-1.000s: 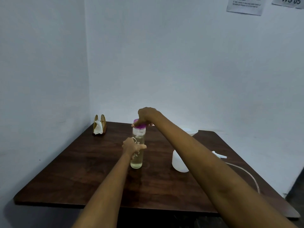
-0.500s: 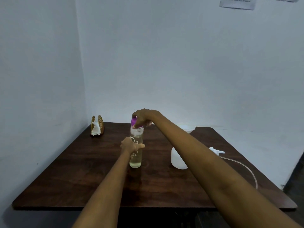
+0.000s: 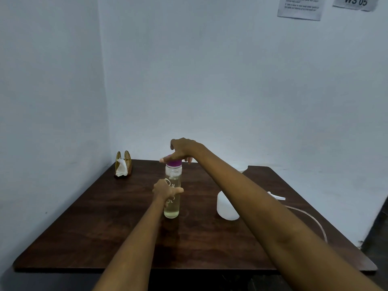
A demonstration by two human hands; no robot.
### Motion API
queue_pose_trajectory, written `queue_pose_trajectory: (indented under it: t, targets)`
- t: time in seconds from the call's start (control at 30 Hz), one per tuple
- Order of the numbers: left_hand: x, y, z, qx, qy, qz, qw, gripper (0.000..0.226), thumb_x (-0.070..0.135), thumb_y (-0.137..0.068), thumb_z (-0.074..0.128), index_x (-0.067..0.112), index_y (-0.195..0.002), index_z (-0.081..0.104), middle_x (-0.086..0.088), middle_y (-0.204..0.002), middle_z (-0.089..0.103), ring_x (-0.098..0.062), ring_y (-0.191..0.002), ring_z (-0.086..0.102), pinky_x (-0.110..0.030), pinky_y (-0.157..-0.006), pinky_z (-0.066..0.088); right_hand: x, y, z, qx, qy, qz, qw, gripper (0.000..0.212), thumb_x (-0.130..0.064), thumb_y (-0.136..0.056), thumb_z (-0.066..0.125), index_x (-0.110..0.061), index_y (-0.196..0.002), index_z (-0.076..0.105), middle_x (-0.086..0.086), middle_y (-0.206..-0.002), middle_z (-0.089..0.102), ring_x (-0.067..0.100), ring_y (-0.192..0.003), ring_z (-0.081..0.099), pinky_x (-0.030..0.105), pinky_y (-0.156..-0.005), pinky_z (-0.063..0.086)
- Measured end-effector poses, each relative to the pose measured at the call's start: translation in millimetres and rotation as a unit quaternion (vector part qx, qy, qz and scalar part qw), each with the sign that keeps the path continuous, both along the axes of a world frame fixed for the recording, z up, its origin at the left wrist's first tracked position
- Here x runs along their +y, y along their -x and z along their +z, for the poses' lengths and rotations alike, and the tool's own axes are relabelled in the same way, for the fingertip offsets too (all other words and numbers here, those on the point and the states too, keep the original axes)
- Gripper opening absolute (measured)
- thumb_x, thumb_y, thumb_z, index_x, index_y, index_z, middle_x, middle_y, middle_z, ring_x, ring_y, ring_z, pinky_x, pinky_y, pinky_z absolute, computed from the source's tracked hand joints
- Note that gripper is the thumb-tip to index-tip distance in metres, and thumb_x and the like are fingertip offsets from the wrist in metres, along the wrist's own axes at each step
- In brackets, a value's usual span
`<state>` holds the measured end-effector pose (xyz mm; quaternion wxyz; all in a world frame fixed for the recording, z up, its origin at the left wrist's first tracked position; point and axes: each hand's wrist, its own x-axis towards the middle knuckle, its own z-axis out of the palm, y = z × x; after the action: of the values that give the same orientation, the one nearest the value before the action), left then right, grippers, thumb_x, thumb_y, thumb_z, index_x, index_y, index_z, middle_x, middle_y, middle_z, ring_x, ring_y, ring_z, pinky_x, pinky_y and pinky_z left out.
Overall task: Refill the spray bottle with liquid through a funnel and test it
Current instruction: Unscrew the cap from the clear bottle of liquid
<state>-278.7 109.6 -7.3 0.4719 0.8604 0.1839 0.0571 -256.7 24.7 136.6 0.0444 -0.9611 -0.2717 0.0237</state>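
A clear water bottle with pale liquid in its lower part stands upright in the middle of the dark wooden table. My left hand is wrapped around the bottle's middle. My right hand rests on top of it, fingers closed on the purple cap. A white spray bottle body stands to the right, partly hidden by my right forearm. The white spray head lies behind that arm, its thin clear tube curving toward the table's right edge. No funnel is in view.
A golden napkin holder with white napkins stands at the table's far left corner. White walls close in on the left and behind. Papers hang on the wall at upper right. The table's front edge runs close to me.
My right hand has shifted a little on the purple cap, its fingers now spread flatter over it. The left hand keeps the same hold on the bottle.
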Motion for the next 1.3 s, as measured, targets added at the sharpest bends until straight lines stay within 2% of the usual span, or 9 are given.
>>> queue_pose_trajectory:
  t: [0.1,0.2,0.33,0.53,0.67,0.87,1.03,1.17,1.3]
  targets:
    - [1,2,0,0.004,-0.004,0.003,1.000,0.054,0.034,-0.065,0.082,-0.002,-0.102,0.066,-0.016,-0.093,0.072,-0.026,-0.078,0.071,-0.031,-0.053,0.054,0,-4,-3,-0.040,0.031,-0.008,0.999,0.046,-0.050,-0.082,0.064,-0.006,-0.079,0.055,0.007,-0.080,0.062,0.016,-0.056,0.054,0.025,-0.059,0.045]
    - [0,1,1,0.007,-0.013,-0.003,1.000,0.054,0.034,-0.068,0.081,-0.003,-0.103,0.065,-0.016,-0.096,0.072,-0.025,-0.084,0.071,-0.030,-0.058,0.053,-1,-4,2,0.037,-0.003,0.021,0.999,0.037,-0.014,-0.083,0.069,-0.002,-0.115,0.056,0.012,-0.109,0.057,0.026,-0.079,0.062,0.023,-0.057,0.050]
    - [-2,-1,-1,0.004,-0.020,-0.004,1.000,0.059,0.035,-0.068,0.081,-0.002,-0.110,0.063,-0.016,-0.107,0.070,-0.028,-0.098,0.067,-0.032,-0.076,0.052,-6,-2,13,0.039,0.038,0.069,0.996,0.052,0.014,-0.074,0.064,-0.010,-0.119,0.054,0.011,-0.116,0.054,0.027,-0.086,0.060,0.022,-0.060,0.052]
    - [-8,0,-3,-0.016,-0.036,0.008,0.999,0.064,0.037,-0.064,0.083,-0.001,-0.111,0.063,-0.014,-0.112,0.068,-0.029,-0.106,0.063,-0.034,-0.084,0.049,-5,4,13,0.114,0.010,-0.005,0.993,0.041,-0.019,-0.089,0.056,-0.010,-0.128,0.048,0.015,-0.127,0.050,0.032,-0.103,0.059,0.035,-0.068,0.057]
    - [-11,-2,-6,-0.020,-0.040,0.005,0.999,0.057,0.034,-0.064,0.084,0.001,-0.106,0.064,-0.013,-0.108,0.068,-0.028,-0.103,0.064,-0.033,-0.082,0.050,-5,6,5,0.071,0.069,-0.078,0.992,0.042,-0.045,-0.087,0.059,-0.005,-0.098,0.055,0.008,-0.074,0.056,0.019,-0.058,0.055,0.029,-0.060,0.048]
    - [-7,-6,-11,-0.030,-0.036,0.006,0.999,0.050,0.033,-0.067,0.083,0.000,-0.099,0.064,-0.015,-0.107,0.068,-0.028,-0.102,0.064,-0.030,-0.077,0.047,-7,-1,7,0.062,0.009,0.000,0.998,0.041,0.001,-0.082,0.060,-0.009,-0.121,0.051,0.017,-0.105,0.057,0.020,-0.059,0.058,0.025,-0.057,0.052]
    - [-6,-1,-9,-0.025,-0.024,0.022,0.999,0.055,0.031,-0.069,0.082,-0.001,-0.109,0.061,-0.018,-0.116,0.064,-0.030,-0.109,0.060,-0.034,-0.085,0.046,-27,3,15,-0.066,-0.102,0.044,0.992,0.049,0.004,-0.073,0.063,-0.010,-0.116,0.047,0.009,-0.097,0.051,0.024,-0.077,0.051,0.022,-0.053,0.038]
    - [-9,4,-7,-0.033,-0.014,0.021,0.999,0.033,0.026,-0.067,0.084,0.009,-0.074,0.056,-0.019,-0.106,0.068,-0.027,-0.091,0.065,-0.031,-0.078,0.049,-61,3,5,-0.158,-0.316,0.006,0.935,0.052,-0.003,-0.067,0.072,-0.011,-0.111,0.045,0.010,-0.101,0.057,0.026,-0.086,0.054,0.032,-0.064,0.045]
    - [-15,8,-3,-0.036,-0.048,0.014,0.998,0.049,0.030,-0.066,0.084,0.001,-0.101,0.065,-0.019,-0.111,0.066,-0.032,-0.106,0.062,-0.035,-0.084,0.050,-128,3,-26,-0.236,-0.501,-0.148,0.820,0.059,-0.001,-0.070,0.072,-0.011,-0.122,0.045,0.013,-0.116,0.057,0.025,-0.101,0.055,0.027,-0.076,0.046]
